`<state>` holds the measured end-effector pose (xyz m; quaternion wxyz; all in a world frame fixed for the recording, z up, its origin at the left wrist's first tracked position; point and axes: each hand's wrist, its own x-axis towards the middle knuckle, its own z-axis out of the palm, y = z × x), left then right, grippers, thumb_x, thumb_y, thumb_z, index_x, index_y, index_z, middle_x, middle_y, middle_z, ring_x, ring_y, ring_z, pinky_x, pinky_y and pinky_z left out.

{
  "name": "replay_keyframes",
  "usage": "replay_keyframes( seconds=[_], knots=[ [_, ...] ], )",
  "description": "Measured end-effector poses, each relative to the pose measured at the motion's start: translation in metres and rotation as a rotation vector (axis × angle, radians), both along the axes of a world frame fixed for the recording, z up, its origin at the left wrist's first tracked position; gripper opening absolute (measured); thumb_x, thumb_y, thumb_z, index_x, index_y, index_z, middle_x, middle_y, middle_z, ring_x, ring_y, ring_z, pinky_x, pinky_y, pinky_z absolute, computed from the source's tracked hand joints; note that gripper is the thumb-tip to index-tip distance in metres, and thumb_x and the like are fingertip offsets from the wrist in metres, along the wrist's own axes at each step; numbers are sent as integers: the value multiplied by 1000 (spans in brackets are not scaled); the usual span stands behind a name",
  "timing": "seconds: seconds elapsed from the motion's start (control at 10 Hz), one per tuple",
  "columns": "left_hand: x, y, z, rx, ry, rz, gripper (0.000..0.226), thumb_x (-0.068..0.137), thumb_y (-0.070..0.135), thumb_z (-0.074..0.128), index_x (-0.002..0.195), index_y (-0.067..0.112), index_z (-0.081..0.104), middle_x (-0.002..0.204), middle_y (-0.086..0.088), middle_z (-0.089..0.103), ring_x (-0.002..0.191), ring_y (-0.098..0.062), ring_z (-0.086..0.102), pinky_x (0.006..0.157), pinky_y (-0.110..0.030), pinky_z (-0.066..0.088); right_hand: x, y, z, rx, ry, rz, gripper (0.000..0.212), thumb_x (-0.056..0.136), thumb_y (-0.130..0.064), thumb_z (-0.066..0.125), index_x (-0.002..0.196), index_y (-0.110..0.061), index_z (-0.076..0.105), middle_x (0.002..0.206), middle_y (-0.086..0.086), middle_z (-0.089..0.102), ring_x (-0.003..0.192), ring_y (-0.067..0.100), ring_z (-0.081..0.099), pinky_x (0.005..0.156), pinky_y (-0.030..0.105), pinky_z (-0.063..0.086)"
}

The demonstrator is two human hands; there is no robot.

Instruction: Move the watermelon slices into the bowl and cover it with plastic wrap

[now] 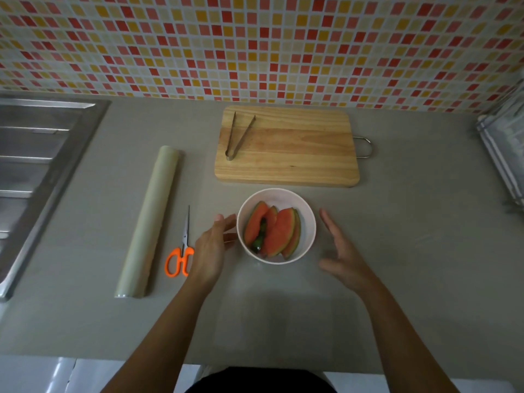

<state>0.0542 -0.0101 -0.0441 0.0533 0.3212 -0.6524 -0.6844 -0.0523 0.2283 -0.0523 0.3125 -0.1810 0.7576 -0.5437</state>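
Observation:
A white bowl (311, 222) stands on the grey counter and holds several red watermelon slices (280, 231) with green rind. My left hand (211, 251) is open just left of the bowl, fingers straight and fingertips close to the rim; I cannot tell whether they touch it. My right hand (340, 251) is open to the right of the bowl, a small gap away, holding nothing. A roll of plastic wrap (150, 222) lies lengthwise on the counter further left. A faint pale patch on the counter in front of the bowl may be a clear sheet.
Orange-handled scissors (178, 259) lie between the roll and my left hand. Behind the bowl a wooden cutting board (286, 154) carries metal tongs (238, 137). A steel sink (34, 165) is at the left, a wire rack (504, 143) at the right edge, and a tiled wall behind.

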Motion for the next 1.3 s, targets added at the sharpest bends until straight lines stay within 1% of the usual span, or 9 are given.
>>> replay_keyframes(
  seconds=[0.1,0.2,0.6,0.7,0.8,0.9,1.0,1.1,1.3],
  knots=[
    [-4,3,5,77,-11,8,52,100,42,26,115,15,68,101,-7,74,94,-18,69,87,-34,52,1,-12,3,77,148,55,113,55,-37,86,144,-40,17,131,-47,29,121,-28,24,92,-7,23],
    [-14,5,9,83,-19,41,48,99,40,30,112,14,69,98,-6,74,91,-16,70,83,-31,53,-2,-20,7,53,202,19,107,50,-45,86,137,-50,24,122,-51,40,118,-26,33,90,-4,29],
    [-47,6,15,-35,5,-31,42,100,39,30,99,26,70,99,-7,73,88,-12,70,70,-18,54,-20,-23,16,50,207,-78,96,48,-53,83,127,-61,31,120,-44,50,117,-18,44,85,-3,33],
    [-45,7,12,-45,6,-12,39,100,40,31,91,36,69,102,-7,72,91,-16,69,72,-22,55,-21,-23,13,69,203,-67,97,51,-48,84,131,-58,30,124,-41,50,120,-14,43,90,1,35],
    [-43,10,8,-198,-31,-15,35,99,46,28,85,40,59,102,-6,67,98,-25,65,90,-44,51,-24,-15,8,119,222,4,99,56,-37,85,135,-50,28,135,-31,44,127,-11,36,102,14,33],
    [-47,5,24,-272,22,132,35,98,43,31,103,26,61,104,-2,63,101,-24,62,96,-45,48,-33,-3,16,232,264,-55,103,65,-23,82,146,-22,20,153,-5,27,132,-2,23,107,19,21],
    [-56,-1,44,-285,96,147,37,97,39,33,110,20,62,104,-1,63,103,-23,62,94,-40,49,-46,0,32,262,359,-79,92,73,-19,76,146,-16,20,154,1,23,137,5,22,107,19,17],
    [-76,-3,95,-384,134,81,42,93,42,32,104,17,64,102,-6,66,98,-24,62,90,-40,48,-65,-10,78,243,528,-102,67,87,-22,60,145,-13,26,153,4,27,140,15,25,109,22,18],
    [-90,3,162,-638,200,-18,41,98,36,31,94,12,65,90,-6,62,86,-22,57,78,-33,39,-75,-36,137,200,652,-73,51,98,-30,38,144,-12,27,154,6,26,141,18,22,108,21,13]
  ],
)
